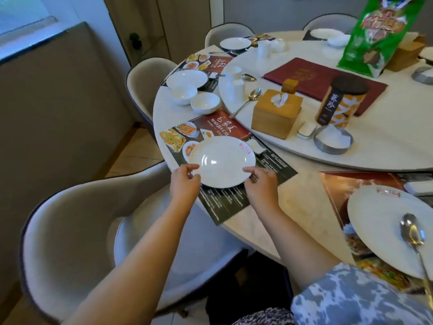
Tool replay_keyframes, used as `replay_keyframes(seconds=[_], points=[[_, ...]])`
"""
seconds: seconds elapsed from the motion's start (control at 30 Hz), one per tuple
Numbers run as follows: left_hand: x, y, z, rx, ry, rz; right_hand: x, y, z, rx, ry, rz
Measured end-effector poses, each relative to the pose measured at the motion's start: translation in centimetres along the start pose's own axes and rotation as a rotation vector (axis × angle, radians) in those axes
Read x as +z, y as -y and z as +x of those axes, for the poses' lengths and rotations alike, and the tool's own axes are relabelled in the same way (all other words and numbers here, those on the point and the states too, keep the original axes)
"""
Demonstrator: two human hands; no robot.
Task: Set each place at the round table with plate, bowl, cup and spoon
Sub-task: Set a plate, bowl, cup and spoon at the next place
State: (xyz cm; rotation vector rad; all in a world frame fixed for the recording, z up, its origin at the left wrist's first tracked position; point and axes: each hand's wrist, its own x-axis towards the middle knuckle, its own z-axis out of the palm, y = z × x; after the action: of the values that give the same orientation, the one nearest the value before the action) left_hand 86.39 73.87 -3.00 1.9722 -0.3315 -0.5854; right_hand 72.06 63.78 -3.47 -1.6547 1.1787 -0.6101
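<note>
Both hands grip one white plate (221, 161) by its near rim — the left hand (185, 184) pinching the near-left edge, the right hand (260, 184) pinching the near-right edge, thumbs on top and fingers curled under. The plate sits between the two hands and just beyond them, over a dark printed placemat (234, 198) at the edge of the tabletop (302, 207); whether it rests flat on the mat or hovers just above it cannot be told. A red mark shows on the plate's far rim.

Right of that plate, well apart, a second white plate (379, 221) lies on another placemat with a metal spoon (413, 233) resting on it.

Beyond the held plate, past the top of its placemat, stand two white bowls (205, 103) side by side, and behind them a third plate (187, 79). To the right of the held plate and farther back — on the raised round turntable (386, 146) — a wooden tissue box (276, 113) stands with a long spoon (247, 102) beside it and white cups (233, 73) behind that.
</note>
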Motion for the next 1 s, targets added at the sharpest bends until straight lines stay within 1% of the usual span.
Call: replay_keyframes(seconds=[0.1,0.17,0.3,0.37,0.47,0.63,1.0], points=[[0.6,-0.7,4.4,0.015,0.003,0.196,1.4,1.0,3.3,0.109,-0.08,-0.066],[1.0,-1.0,6.5,0.004,0.002,0.289,1.9,1.3,4.8,0.154,-0.098,-0.116],[1.6,-0.8,9.3,-0.027,0.036,0.374,2.8,1.0,6.5,0.152,-0.088,-0.176],[1.6,-0.6,10.3,-0.017,0.037,0.424,3.4,0.8,7.0,0.15,-0.108,-0.133],[0.9,-0.7,11.6,-0.022,0.012,0.391,4.5,1.3,8.0,0.172,-0.146,-0.059],[-0.3,-1.7,15.4,-0.022,-0.009,0.326,6.4,3.2,11.0,0.147,-0.091,-0.019],[-0.9,-3.3,21.6,-0.052,-0.018,0.39,9.2,4.7,15.6,0.112,-0.029,0.053]])
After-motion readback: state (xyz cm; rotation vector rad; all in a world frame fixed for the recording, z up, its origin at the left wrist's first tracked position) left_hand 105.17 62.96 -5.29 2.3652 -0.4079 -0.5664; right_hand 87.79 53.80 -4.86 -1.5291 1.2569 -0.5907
